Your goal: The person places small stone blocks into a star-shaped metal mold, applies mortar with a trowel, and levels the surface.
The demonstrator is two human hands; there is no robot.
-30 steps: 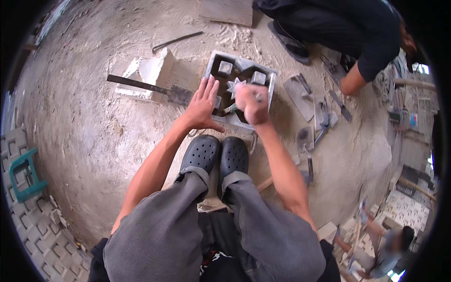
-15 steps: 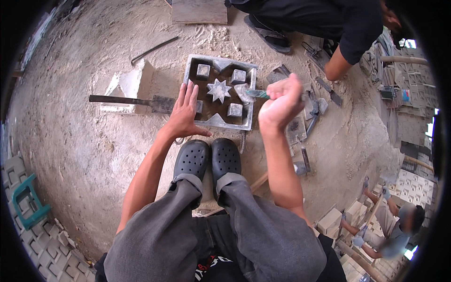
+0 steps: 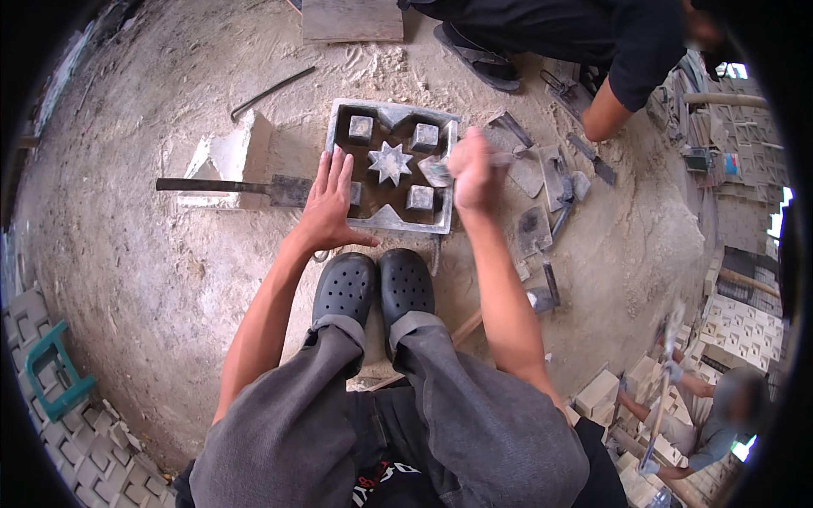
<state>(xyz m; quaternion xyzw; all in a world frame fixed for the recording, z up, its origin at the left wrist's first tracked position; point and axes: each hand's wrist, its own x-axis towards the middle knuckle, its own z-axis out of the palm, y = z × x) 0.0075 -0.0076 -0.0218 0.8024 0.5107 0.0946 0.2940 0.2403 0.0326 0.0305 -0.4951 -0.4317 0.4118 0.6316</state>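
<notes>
A grey metal mould (image 3: 398, 227) lies on the sandy floor ahead of my feet. Inside it stand a star-shaped block (image 3: 390, 163) and several square blocks (image 3: 425, 137). My left hand (image 3: 329, 203) rests on the mould's left wall, its fingers stretched and thumb spread. Above the right wall my right hand (image 3: 474, 176), blurred by motion, is closed around a green-handled brush. The pale, flared head of the brush (image 3: 435, 172) points into the mould, close to the right side of the star; the handle is mostly hidden by my fist.
A flat long-handled tool (image 3: 220, 184) lies left of the mould, across a pale cast block (image 3: 241, 157). Metal plates (image 3: 533, 230), a hammer (image 3: 567, 203) and a bent bar (image 3: 273, 91) lie around. One person (image 3: 622, 51) crouches far right; another (image 3: 711, 415) handles a pole at lower right.
My right hand has swung slightly left and nearer the mould with the brush. My left hand keeps its place on the wall. The person at lower right has shifted the pole.
</notes>
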